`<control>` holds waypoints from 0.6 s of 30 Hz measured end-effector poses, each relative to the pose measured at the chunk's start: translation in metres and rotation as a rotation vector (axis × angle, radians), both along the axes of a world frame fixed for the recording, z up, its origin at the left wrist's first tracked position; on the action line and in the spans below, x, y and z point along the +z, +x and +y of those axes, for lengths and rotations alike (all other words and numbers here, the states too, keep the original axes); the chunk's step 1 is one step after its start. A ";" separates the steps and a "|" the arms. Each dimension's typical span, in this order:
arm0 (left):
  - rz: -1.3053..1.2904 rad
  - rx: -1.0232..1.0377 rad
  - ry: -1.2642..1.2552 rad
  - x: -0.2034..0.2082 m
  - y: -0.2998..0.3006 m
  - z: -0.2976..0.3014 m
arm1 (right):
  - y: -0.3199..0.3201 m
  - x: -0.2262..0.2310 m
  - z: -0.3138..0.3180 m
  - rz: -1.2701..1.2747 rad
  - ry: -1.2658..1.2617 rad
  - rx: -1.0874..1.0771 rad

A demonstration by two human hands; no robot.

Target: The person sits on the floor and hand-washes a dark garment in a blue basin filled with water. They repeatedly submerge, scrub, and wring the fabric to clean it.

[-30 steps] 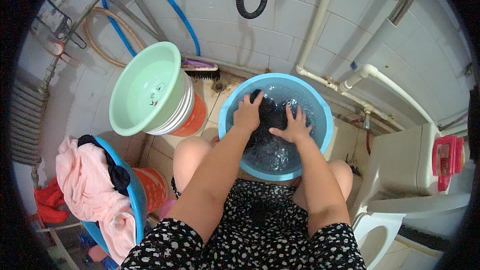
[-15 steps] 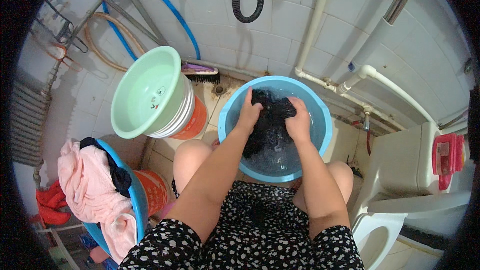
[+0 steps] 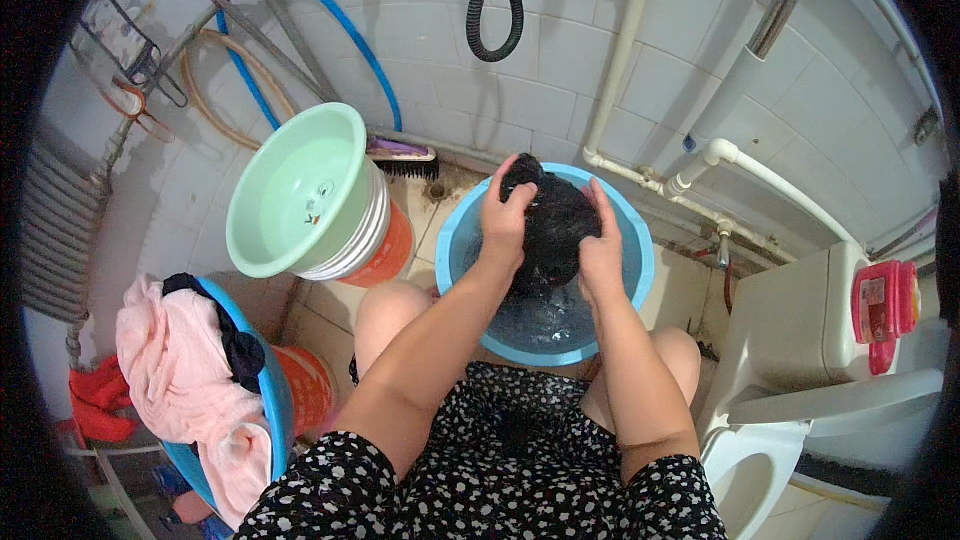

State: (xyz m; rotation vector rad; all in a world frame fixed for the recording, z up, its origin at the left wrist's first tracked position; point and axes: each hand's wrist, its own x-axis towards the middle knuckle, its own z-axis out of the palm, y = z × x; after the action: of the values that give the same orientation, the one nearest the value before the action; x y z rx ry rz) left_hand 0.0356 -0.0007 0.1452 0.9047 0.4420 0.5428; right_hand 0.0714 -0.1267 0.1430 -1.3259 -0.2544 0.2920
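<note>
A wet black cloth [image 3: 556, 225] is bunched up between my two hands over the blue basin [image 3: 457, 292], its lower part hanging into the water. My left hand [image 3: 507, 215] grips the cloth's upper left side, fingers behind and thumb in front. On the other side my right hand [image 3: 602, 250] pinches its right edge, the thumb uppermost. Water [image 3: 545, 325] shows at the near side of the basin. The garment's kind cannot be made out.
At left, a pale green basin [image 3: 262, 210] rests on an orange-and-white bucket [image 3: 385, 248]. Nearer, a pink towel [image 3: 175, 360] and dark cloth overhang a blue tub [image 3: 276, 405]. A brush [image 3: 405, 155] lies by the wall; a toilet [image 3: 790, 325] stands at right.
Both hands have lifted the black cloth higher out of the water and gathered it into a rounder bunch. The view has tilted slightly upward.
</note>
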 end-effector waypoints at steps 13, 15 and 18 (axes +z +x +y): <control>0.129 -0.076 1.119 -0.002 -0.011 -0.023 | 0.022 -0.014 -0.003 0.471 -0.051 0.022; 0.187 -0.142 1.208 -0.001 -0.011 -0.023 | 0.037 -0.034 -0.010 0.401 -0.140 -0.001; 0.380 -0.273 0.930 0.006 -0.012 -0.016 | 0.063 -0.067 -0.021 0.234 -0.399 -0.191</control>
State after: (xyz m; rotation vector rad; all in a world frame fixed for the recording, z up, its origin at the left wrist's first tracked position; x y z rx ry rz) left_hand 0.0240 -0.0170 0.1509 1.9509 0.3908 0.3054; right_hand 0.1348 -0.1473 0.0765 -1.6795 0.1355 0.3437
